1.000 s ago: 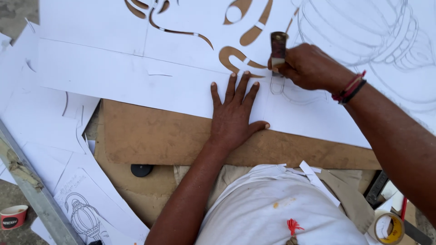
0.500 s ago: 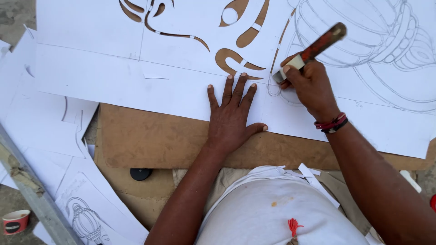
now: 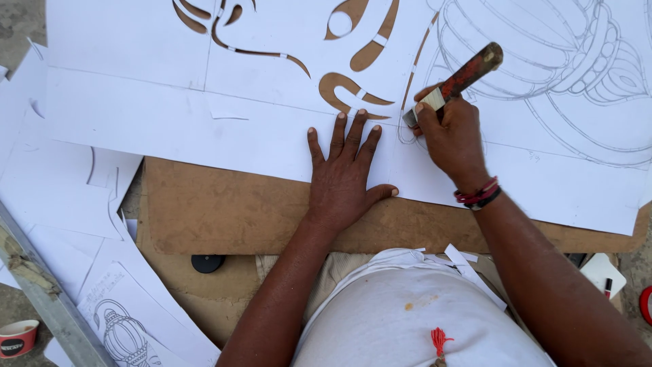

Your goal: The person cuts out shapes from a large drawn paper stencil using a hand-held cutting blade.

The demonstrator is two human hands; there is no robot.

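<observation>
a: what is held, and where?

b: a cutting tool [image 3: 454,83] with a red-brown handle is clamped in the right hand [image 3: 451,136], fingers curled together around it, its blade end set down on the white paper sheet [image 3: 272,129]. the handle is tilted up toward the sheet's far right.

a: and the other hand?

b: the left hand [image 3: 343,173] is laid flat on the same sheet, fingers spread apart, thumb out along the sheet's near edge. nothing is gripped by it. the fingertips are placed just beside a curved cut-out [image 3: 350,88], through which brown board is seen.

a: what carries the sheet?

b: a brown board [image 3: 224,211] is seen under it, bare along its near edge. an ornate pencil drawing [image 3: 557,61] is found toward the sheet's far right.

a: containers?

b: 1 small red cup [image 3: 17,336] is seen at the near left corner of the view; its contents cannot be told.

a: other things around?

b: paper offcuts [image 3: 61,204] are piled left of the board, with a small printed drawing [image 3: 125,336] among them. a black round knob [image 3: 207,263] is seen below the board's near edge, and a grey metal bar [image 3: 47,299] is laid across the scraps.
</observation>
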